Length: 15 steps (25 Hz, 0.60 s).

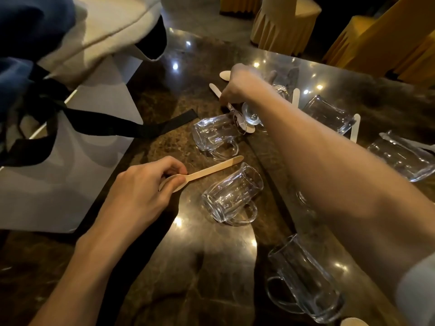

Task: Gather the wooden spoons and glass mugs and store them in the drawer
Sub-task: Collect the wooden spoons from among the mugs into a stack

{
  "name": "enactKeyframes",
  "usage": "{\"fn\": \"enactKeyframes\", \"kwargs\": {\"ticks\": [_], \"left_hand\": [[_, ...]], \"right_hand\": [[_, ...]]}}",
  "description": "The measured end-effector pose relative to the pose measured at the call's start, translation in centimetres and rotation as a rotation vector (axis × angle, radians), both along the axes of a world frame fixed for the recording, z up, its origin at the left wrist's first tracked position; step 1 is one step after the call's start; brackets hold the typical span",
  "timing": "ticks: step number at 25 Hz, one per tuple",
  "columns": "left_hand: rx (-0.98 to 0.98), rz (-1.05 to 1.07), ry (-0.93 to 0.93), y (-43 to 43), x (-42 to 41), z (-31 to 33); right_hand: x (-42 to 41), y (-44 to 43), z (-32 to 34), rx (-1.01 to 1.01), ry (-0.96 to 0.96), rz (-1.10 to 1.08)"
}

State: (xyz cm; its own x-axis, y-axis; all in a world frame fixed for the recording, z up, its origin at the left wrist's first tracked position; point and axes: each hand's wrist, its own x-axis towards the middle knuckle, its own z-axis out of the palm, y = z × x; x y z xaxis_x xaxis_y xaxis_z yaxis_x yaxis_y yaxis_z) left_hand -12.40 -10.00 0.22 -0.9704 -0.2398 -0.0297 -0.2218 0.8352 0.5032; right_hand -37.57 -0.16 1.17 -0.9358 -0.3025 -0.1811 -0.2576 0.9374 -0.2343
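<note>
**Two spoons in hand, mugs lying on the marble**

Your left hand [141, 187] grips a wooden spoon [211, 169] by its bowl. Your right hand [240, 87] pinches the second spoon [214, 88] beside a tipped glass mug [216, 135]. Spoons are light and stiff. The mugs, sideways on the marble table [200, 267], look heavy, slick and breakable, so lift them by the handles. No writing is legible.

You have a glossy dark brown marble tabletop [200, 267] filling the lower frame, a white paper bag with black strap handles [58, 184] at left, and yellow-skirted chairs [282, 27] upper right.
</note>
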Motion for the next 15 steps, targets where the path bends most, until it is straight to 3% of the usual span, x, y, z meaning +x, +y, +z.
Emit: {"fn": "enactKeyframes", "kwargs": {"ticks": [7, 11, 15], "left_hand": [[0.065, 0.063, 0.039, -1.0, 0.8, 0.7], [0.122, 0.083, 0.049, -1.5, 1.4, 1.3], [0.183, 0.125, 0.063, -1.3, 1.5, 2.1]], "right_hand": [[1.9, -0.7, 1.1, -0.087, 0.149, 0.168], [2.7, -0.5, 2.9, -0.341, 0.061, 0.175], [5.4, 2.2, 5.4, -0.465, 0.148, 0.361]]}}
